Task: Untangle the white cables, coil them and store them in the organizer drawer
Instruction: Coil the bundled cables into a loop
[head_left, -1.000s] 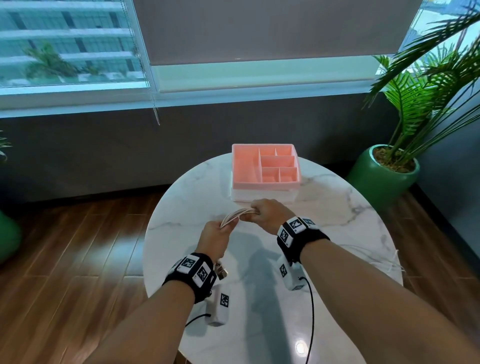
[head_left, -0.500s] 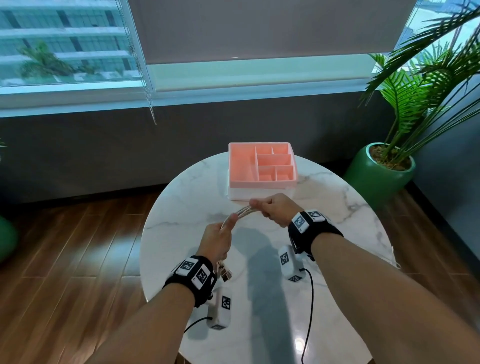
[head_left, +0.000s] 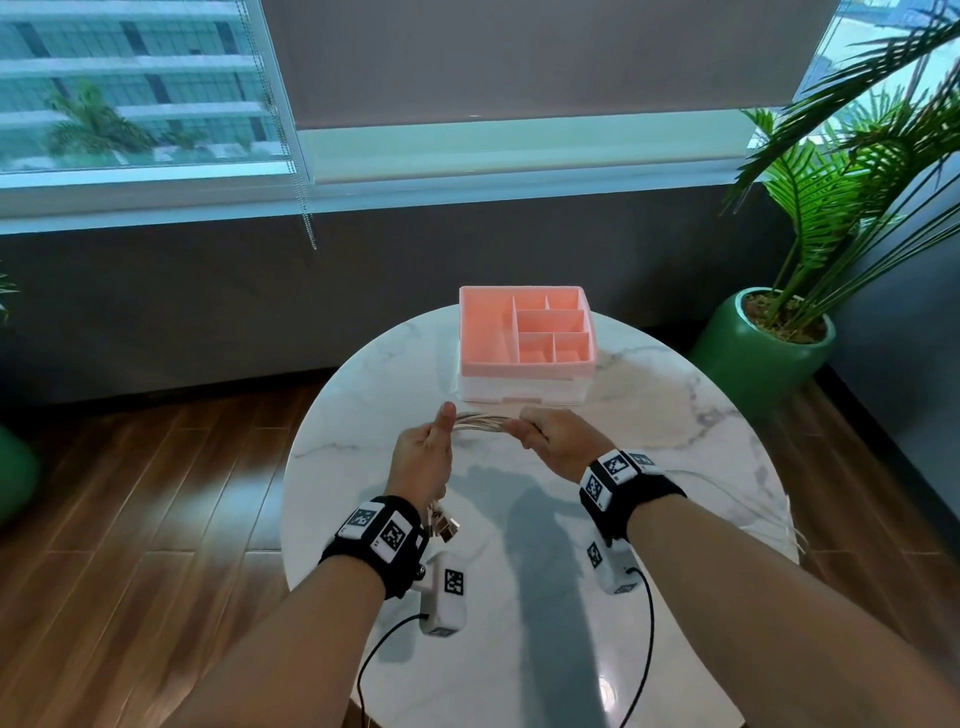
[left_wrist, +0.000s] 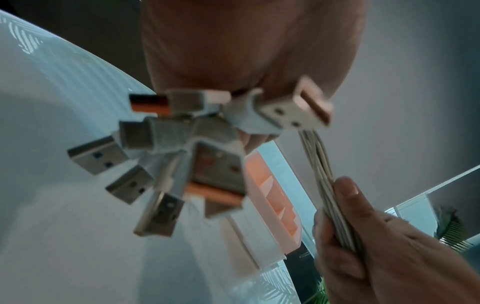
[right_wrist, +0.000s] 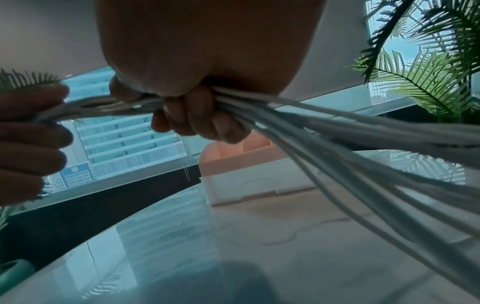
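A high-rise lounge or office corner: a round marble surface (head_left: 519, 519) on wood flooring (head_left: 156, 493), a potted palm (head_left: 769, 332) at two o'clock, a wide window (head_left: 145, 88) at twelve facing tower blocks.

Left hand (head_left: 423, 457) now sits farther from right hand (head_left: 558, 441); more of the white cables (head_left: 480, 422) bundle shows stretched between them. Left thumb now points up. Right hand sits slightly nearer the tabletop's (head_left: 363, 415) right edge.

white cables (head_left: 480, 422): bundled, taut, above table | organizer drawer (head_left: 524, 397): closed, behind
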